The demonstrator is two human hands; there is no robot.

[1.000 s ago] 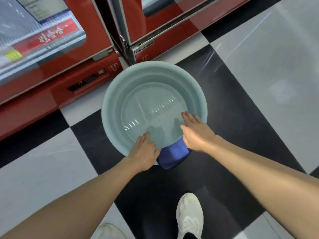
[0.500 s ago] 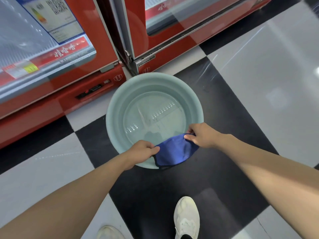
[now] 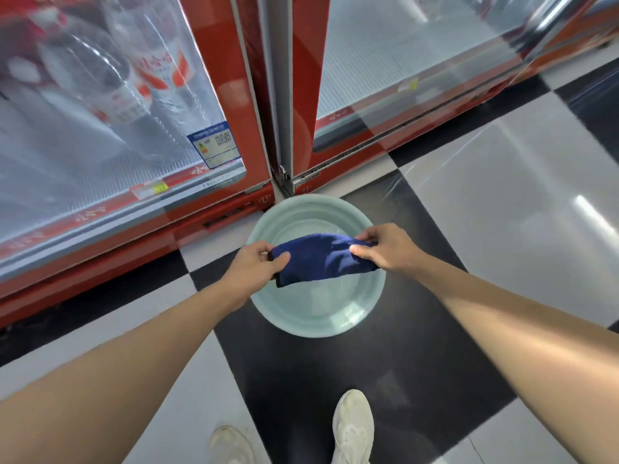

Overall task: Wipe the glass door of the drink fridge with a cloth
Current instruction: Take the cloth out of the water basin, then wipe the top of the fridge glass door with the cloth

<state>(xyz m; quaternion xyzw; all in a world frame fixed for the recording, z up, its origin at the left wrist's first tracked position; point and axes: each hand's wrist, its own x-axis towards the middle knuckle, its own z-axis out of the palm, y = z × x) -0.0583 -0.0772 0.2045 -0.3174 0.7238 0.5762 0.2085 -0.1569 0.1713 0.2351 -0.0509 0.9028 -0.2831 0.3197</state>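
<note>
Both hands pinch the dark blue folded cloth [image 3: 321, 257] between them, the left hand [image 3: 258, 262] closed on one end, the right hand [image 3: 385, 247] on the other, each grip shut tight on fabric. It hangs stretched above the round pale-green plastic basin [image 3: 375, 296] of water, well clear of the basin's rim. This looks like the readying step; no wiping has begun. Next, I'd guess, it goes up to the red-framed glass fridge door [image 3: 100, 135] behind the basin.
</note>
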